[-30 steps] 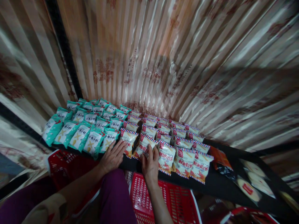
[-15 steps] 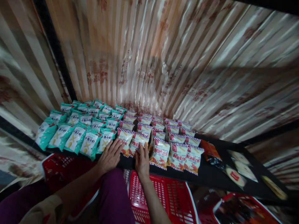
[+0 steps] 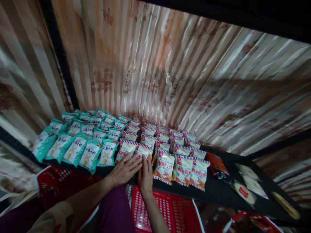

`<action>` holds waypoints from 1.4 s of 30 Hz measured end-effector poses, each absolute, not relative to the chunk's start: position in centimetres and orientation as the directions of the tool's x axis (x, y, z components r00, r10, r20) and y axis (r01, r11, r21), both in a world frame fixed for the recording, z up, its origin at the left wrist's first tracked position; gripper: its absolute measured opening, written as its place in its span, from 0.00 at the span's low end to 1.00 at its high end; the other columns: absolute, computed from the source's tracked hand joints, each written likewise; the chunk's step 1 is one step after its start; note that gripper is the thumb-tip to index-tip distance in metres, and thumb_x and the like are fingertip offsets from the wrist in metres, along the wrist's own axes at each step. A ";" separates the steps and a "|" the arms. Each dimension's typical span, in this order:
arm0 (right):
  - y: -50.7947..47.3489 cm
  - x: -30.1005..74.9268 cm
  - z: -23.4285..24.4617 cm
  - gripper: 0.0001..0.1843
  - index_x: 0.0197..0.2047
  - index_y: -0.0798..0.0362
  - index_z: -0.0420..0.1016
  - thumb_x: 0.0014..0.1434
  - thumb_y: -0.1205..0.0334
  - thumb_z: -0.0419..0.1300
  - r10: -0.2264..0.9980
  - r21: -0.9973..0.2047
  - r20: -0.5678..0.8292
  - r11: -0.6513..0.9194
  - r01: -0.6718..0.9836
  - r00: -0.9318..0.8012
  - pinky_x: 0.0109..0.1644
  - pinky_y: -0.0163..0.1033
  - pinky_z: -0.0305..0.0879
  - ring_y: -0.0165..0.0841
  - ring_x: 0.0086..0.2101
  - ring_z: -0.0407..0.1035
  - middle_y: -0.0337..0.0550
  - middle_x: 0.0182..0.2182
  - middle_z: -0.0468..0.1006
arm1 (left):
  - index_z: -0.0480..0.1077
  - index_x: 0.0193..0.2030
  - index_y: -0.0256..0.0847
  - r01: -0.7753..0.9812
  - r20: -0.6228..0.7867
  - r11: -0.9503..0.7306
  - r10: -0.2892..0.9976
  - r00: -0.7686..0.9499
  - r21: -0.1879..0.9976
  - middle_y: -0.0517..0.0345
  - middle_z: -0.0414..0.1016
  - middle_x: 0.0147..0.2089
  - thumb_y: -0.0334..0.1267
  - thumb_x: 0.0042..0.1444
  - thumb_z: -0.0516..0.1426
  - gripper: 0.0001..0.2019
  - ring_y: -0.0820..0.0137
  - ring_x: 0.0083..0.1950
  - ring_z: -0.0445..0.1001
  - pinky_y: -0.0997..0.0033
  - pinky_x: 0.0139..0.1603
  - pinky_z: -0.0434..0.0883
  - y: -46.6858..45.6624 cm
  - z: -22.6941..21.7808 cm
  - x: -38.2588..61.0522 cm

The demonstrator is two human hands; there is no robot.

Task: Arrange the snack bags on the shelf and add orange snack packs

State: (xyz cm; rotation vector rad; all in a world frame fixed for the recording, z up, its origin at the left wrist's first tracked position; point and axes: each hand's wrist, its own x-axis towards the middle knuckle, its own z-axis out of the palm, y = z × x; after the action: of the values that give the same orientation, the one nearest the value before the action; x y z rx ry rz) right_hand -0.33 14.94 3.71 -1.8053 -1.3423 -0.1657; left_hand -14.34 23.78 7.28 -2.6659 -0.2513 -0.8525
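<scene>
On a black shelf [image 3: 218,191] lie rows of snack packets: teal ones [image 3: 75,145] on the left, white ones with red and blue striped edges [image 3: 179,155] in the middle. My left hand [image 3: 125,170] lies flat, fingers spread, on a white front-row packet [image 3: 125,149]. My right hand [image 3: 145,174] rests beside it with fingers stretched over the neighbouring white packet [image 3: 143,151]. The two hands touch each other at the shelf's front edge.
A red plastic basket [image 3: 175,210] stands below the shelf under my right arm, another red basket [image 3: 55,184] to the left. Dark and orange packets [image 3: 217,166] and pale ones [image 3: 245,191] lie on the shelf's right part. A striped curtain-like wall [image 3: 170,74] backs the shelf.
Both hands shifted slightly left and came together over the two front white packets. The camera view tilted upward a little.
</scene>
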 end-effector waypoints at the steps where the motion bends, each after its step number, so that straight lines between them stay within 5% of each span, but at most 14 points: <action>1: 15.0 -0.3 3.7 0.26 0.66 0.52 0.53 0.65 0.64 0.43 0.724 -0.546 0.556 -0.052 0.836 0.408 0.61 0.55 0.59 0.41 0.65 0.47 0.56 0.66 0.51 | 0.64 0.60 0.44 0.264 0.585 -0.931 0.070 0.808 -0.254 0.60 0.57 0.68 0.39 0.64 0.50 0.18 0.62 0.70 0.47 0.54 0.70 0.40 23.8 7.2 -14.1; 12: 14.8 1.7 7.3 0.27 0.65 0.55 0.53 0.66 0.57 0.45 0.689 -0.591 0.565 -0.046 0.805 0.454 0.63 0.57 0.54 0.42 0.64 0.49 0.57 0.64 0.55 | 0.65 0.59 0.40 0.257 0.563 -0.948 0.110 0.819 -0.188 0.54 0.60 0.66 0.39 0.62 0.51 0.19 0.61 0.71 0.46 0.53 0.70 0.37 23.9 6.3 -14.0; 21: 20.1 6.7 13.7 0.34 0.62 0.63 0.58 0.64 0.45 0.42 0.804 -0.687 0.315 -0.173 0.706 0.504 0.62 0.51 0.55 0.43 0.59 0.59 0.62 0.58 0.64 | 0.66 0.57 0.38 0.230 0.584 -0.962 0.104 0.805 -0.146 0.52 0.61 0.65 0.36 0.61 0.52 0.18 0.60 0.70 0.48 0.51 0.70 0.39 23.9 6.0 -13.9; 33: 20.8 5.5 13.0 0.34 0.65 0.61 0.53 0.62 0.48 0.46 0.846 -0.679 0.118 -0.313 0.664 0.520 0.61 0.51 0.55 0.47 0.64 0.49 0.63 0.64 0.53 | 0.67 0.57 0.39 0.238 0.608 -0.960 0.103 0.787 -0.145 0.51 0.62 0.65 0.37 0.61 0.52 0.18 0.61 0.70 0.49 0.52 0.69 0.41 23.9 6.0 -13.9; 42: 20.9 5.8 13.1 0.36 0.65 0.60 0.54 0.61 0.44 0.45 0.856 -0.733 0.050 -0.318 0.602 0.514 0.63 0.47 0.53 0.43 0.60 0.59 0.58 0.60 0.63 | 0.66 0.58 0.39 0.231 0.591 -0.963 0.104 0.800 -0.143 0.50 0.61 0.65 0.37 0.60 0.52 0.19 0.60 0.70 0.48 0.52 0.69 0.41 24.0 5.8 -13.9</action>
State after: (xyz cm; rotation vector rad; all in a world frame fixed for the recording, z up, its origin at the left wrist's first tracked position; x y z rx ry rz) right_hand 5.77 20.94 13.06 -2.0428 -1.1860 0.4564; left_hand -13.93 23.96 5.77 -2.7807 -0.2618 -0.8947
